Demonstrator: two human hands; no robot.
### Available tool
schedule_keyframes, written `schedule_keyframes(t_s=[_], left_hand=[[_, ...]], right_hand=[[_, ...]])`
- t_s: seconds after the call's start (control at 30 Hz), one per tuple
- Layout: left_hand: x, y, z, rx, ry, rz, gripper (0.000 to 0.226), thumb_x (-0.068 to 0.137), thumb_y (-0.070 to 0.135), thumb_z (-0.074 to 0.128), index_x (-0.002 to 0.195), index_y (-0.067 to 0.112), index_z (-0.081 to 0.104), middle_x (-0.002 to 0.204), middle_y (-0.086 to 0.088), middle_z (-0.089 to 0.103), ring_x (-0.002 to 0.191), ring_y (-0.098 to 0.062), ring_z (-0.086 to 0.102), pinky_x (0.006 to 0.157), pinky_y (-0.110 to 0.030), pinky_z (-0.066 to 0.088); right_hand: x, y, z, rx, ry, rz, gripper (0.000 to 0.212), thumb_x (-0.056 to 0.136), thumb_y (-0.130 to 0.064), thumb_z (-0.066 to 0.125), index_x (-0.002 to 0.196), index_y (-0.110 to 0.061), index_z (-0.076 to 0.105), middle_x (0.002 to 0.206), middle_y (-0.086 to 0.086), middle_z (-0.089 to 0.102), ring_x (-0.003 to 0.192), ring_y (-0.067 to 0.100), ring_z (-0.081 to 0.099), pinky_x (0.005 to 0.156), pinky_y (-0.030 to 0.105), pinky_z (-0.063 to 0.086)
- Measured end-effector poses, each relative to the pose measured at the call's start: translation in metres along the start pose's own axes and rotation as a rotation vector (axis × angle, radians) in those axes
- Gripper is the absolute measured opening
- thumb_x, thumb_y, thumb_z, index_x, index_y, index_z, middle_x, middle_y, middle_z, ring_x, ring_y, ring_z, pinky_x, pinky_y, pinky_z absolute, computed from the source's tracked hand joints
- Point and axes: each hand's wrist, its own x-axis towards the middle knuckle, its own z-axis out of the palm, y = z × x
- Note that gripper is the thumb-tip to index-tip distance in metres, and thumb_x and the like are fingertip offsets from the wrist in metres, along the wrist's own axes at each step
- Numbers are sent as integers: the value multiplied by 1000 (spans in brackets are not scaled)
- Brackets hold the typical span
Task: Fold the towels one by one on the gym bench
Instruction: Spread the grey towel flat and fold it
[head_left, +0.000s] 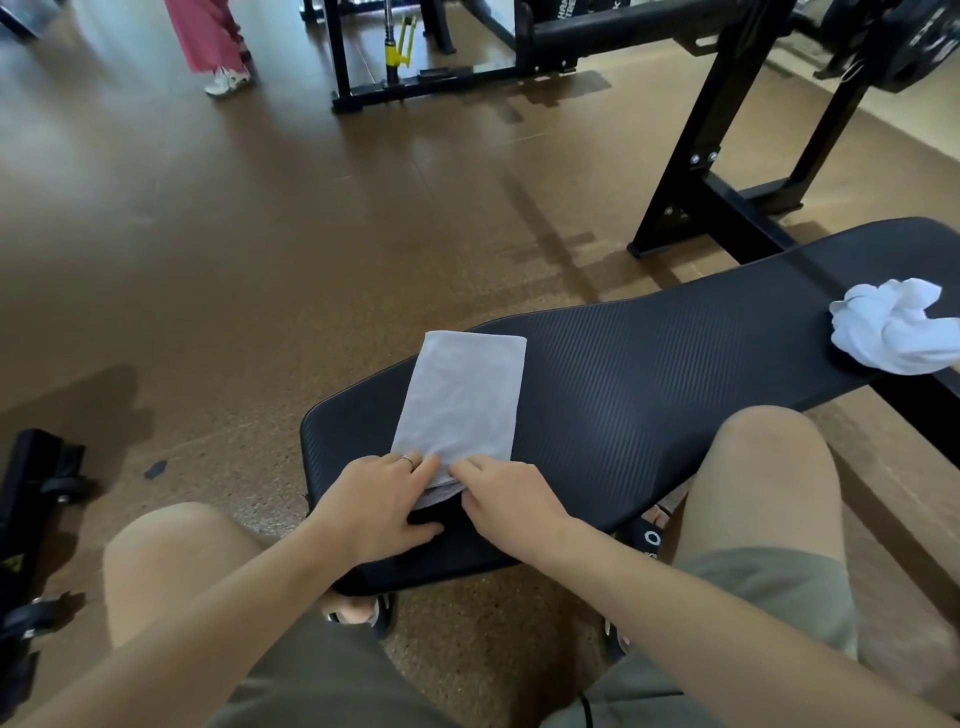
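My gym bench (649, 374) has a black, finely ribbed pad that runs from lower centre to the right edge of the frame. On its near end lies the grey towel (462, 400), soft and matte, folded into a flat long rectangle whose long axis points away from me, leaning slightly right. My left hand (374, 504) and right hand (509, 499) both pinch its near edge, fingers curled. At the right edge, a crumpled white towel (893, 327) sits bunched on the pad.
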Motion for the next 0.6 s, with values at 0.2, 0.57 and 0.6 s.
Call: schedule_keyframes(t_s=[0.2,0.57,0.6], left_hand=[[1,4,3,22,52,-17,36,72,16,73,97,21,48,70,8,55,56,-17,58,42,-29,38],[-22,2,0,45,-25,297,37,76,3,70,106,21,57,94,6,59,75,-15,60,68,-29,55],[-23,6,1,32,-29,328,37,77,3,69,107,21,57,96,6,58,76,-14,59,69,-28,55]], right_hand=[[2,5,-9,78,-42,37,21,106,-29,39,113,-21,57,96,-3,67,79,23,65,68,43,54],[-41,48,-13,-33,-70,-171,24,107,-31,37,106,-22,58,94,-5,65,84,17,60,76,37,51],[-48,54,-14,-25,-87,-180,26,106,-33,36,110,-23,59,98,-6,66,89,16,60,80,37,52]])
